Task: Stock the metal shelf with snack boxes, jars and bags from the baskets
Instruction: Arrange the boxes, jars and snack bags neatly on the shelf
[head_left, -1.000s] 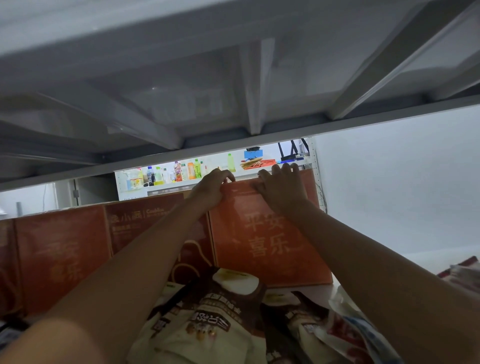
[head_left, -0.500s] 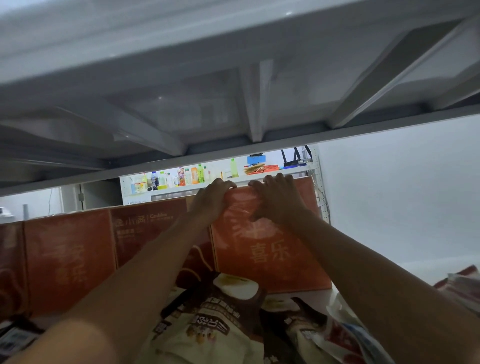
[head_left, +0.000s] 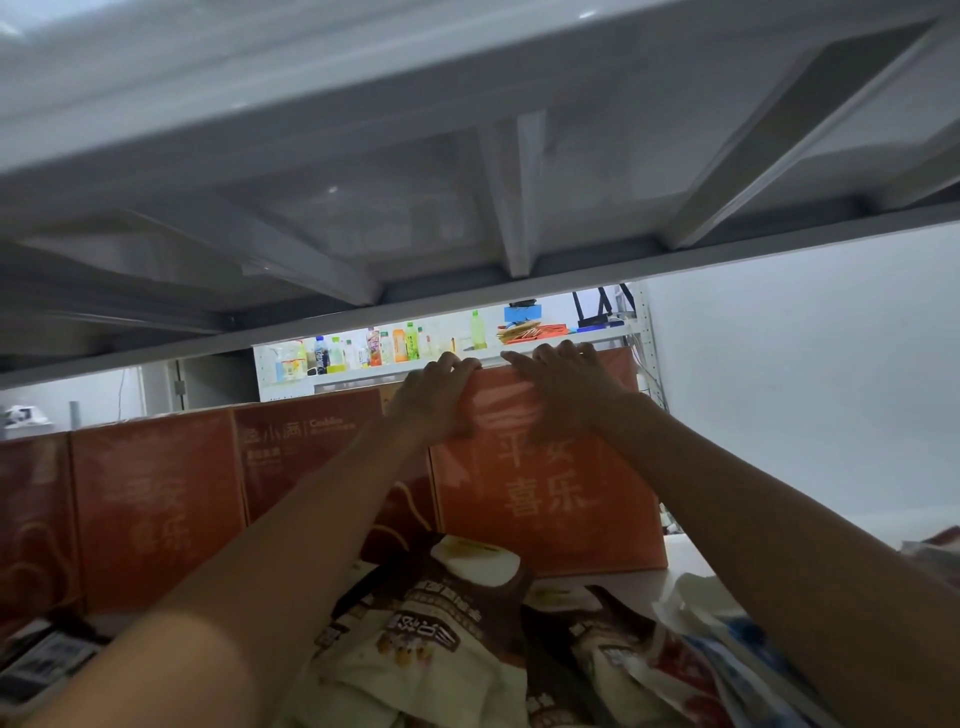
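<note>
My left hand (head_left: 439, 397) and right hand (head_left: 563, 382) were both hooked over the top edge of the orange box (head_left: 545, 488), fingers curled, pressing it upright at the shelf's (head_left: 691, 561) right end. Stiff, smooth card, probably light; its corners grip best. Crinkly snack bags (head_left: 441, 639) lay soft in front.

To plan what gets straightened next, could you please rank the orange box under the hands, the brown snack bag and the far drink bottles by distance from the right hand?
1. Orange box: touching, under the right hand.
2. Brown snack bag: below, nearer the camera.
3. Drink bottles: on a far shelf beyond the box.
</note>
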